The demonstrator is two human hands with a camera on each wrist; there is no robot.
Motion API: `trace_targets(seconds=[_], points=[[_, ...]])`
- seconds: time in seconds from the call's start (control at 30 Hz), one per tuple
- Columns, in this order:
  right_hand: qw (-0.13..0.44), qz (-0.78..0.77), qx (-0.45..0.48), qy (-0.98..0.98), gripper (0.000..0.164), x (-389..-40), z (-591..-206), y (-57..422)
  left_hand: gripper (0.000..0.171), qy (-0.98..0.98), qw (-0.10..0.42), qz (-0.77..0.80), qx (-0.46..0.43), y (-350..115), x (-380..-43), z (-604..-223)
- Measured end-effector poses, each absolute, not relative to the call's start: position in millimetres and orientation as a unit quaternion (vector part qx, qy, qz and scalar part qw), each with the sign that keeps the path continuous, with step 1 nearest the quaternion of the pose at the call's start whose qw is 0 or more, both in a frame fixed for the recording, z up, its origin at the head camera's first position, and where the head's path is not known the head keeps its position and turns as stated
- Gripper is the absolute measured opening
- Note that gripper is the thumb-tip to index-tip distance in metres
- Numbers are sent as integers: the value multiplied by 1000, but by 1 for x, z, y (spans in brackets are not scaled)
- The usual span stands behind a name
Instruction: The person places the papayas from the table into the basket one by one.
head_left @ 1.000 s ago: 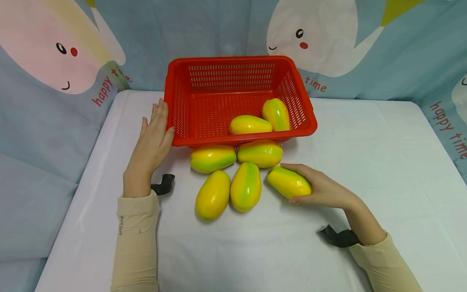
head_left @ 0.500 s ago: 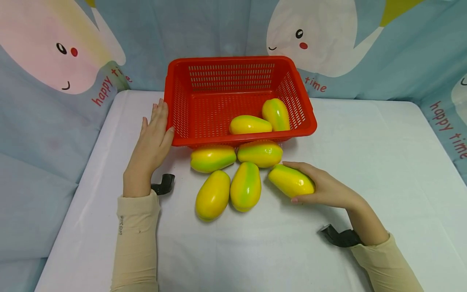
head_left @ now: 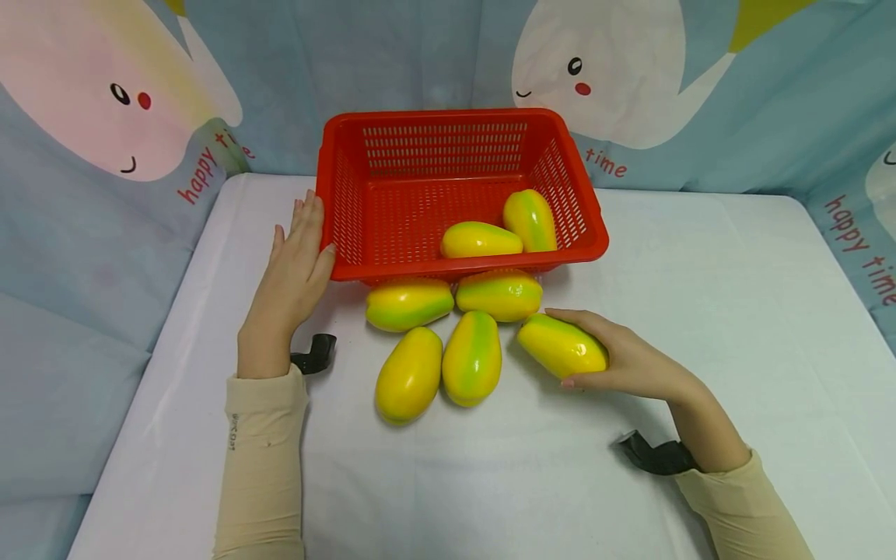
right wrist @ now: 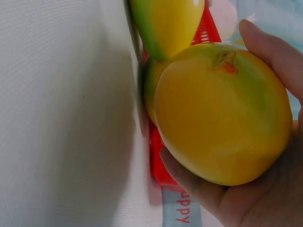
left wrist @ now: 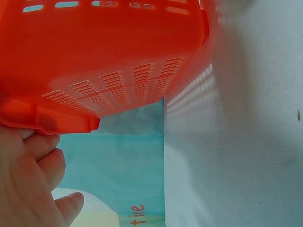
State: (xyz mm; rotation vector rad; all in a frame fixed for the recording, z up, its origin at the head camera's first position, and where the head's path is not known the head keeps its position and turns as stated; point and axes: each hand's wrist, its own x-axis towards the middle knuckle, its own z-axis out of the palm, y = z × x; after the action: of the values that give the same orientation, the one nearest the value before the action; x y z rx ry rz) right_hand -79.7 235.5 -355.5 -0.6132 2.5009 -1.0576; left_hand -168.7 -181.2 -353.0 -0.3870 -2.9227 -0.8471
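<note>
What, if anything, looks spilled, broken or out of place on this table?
Nothing stands out. The red basket stands upright with two yellow-green fruits inside, four loose fruits lie in front of it, and another fruit sits in the right hand's grip. I see no spill, split or crack.
</note>
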Motion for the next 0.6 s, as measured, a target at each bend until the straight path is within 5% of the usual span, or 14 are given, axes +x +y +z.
trace_targets(seconds=[0.6], points=[[141,-391,-262,871,82,-90,-333,226,60,-950,38,-280,-133,-183,-168,-353]])
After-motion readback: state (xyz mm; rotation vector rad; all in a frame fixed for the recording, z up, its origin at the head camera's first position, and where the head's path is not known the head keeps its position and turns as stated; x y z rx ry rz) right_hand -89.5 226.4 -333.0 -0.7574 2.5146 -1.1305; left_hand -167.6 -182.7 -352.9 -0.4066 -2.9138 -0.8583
